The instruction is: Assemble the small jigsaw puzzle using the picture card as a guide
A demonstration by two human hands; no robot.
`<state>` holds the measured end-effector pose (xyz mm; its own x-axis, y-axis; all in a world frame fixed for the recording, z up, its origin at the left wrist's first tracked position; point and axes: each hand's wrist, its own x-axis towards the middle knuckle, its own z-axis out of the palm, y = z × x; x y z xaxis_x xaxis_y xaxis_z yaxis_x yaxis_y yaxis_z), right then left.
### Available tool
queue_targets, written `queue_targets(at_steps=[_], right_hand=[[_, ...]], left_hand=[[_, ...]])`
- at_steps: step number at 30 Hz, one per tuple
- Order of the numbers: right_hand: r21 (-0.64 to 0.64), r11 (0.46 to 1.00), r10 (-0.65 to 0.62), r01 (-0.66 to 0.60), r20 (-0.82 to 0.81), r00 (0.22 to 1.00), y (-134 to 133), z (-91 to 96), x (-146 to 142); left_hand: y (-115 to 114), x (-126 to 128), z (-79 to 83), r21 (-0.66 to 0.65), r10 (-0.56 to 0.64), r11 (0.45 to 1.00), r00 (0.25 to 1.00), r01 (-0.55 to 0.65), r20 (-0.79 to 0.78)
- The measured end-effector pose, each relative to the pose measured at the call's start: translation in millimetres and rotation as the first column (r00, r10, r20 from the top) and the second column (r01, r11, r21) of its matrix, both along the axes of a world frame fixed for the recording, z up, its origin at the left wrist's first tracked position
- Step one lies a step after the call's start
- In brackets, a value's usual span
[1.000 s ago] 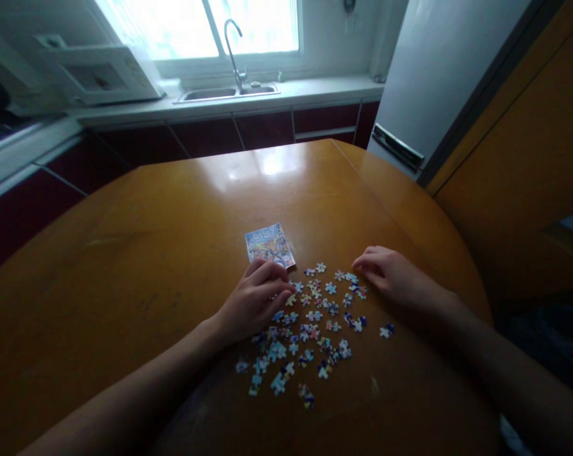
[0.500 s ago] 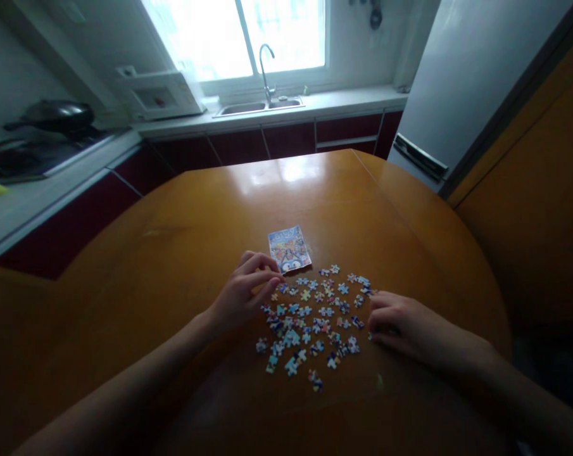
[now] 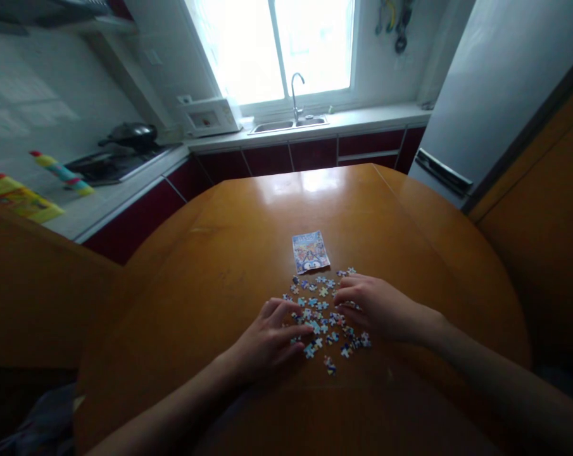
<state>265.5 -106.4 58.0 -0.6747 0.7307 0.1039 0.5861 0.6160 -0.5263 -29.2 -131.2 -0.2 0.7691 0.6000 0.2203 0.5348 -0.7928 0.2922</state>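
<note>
Several small jigsaw pieces [image 3: 320, 303] lie scattered on a round wooden table [image 3: 248, 253]. A small picture card [image 3: 309, 251] lies just beyond them. My left hand [image 3: 273, 337] rests palm down at the left edge of the pile, fingers stretched over a few pieces. My right hand [image 3: 376, 308] lies on the right side of the pile, fingers curled loosely over pieces. I cannot make out any piece gripped in either hand.
A kitchen counter with a sink and tap [image 3: 295, 107] runs under a bright window. A microwave [image 3: 205, 117] and a wok [image 3: 132, 134] on a hob stand to the left. A grey fridge [image 3: 485, 95] stands at the right. Yellow bottles [image 3: 15, 190] are far left.
Both hands have drawn inward, pushing the pieces into a tighter pile. My left hand has slid back from beside the card. The view has lifted and shows more of the kitchen.
</note>
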Motion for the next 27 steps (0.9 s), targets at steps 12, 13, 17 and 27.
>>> queue_targets(at_steps=[12,13,17,27], right_hand=[[0.037,0.859,-0.486,0.510,-0.255,0.836,74,-31.1,20],[0.029,0.847,-0.510,0.531,-0.241,0.826,80,-38.3,25],[0.014,0.796,-0.597,0.605,-0.145,0.789,97,-61.5,46],[-0.062,0.805,-0.594,0.591,-0.066,0.802,105,-80.1,65]], left_hand=[[71,8,7.1,-0.108,0.373,0.928,0.886,-0.357,0.273],[81,11,4.0,-0.131,0.424,0.906,0.857,-0.403,0.291],[107,27,-9.8,-0.185,0.492,0.871,0.795,-0.456,0.355],[118,25,-18.4,-0.287,0.521,0.853,0.751,-0.437,0.406]])
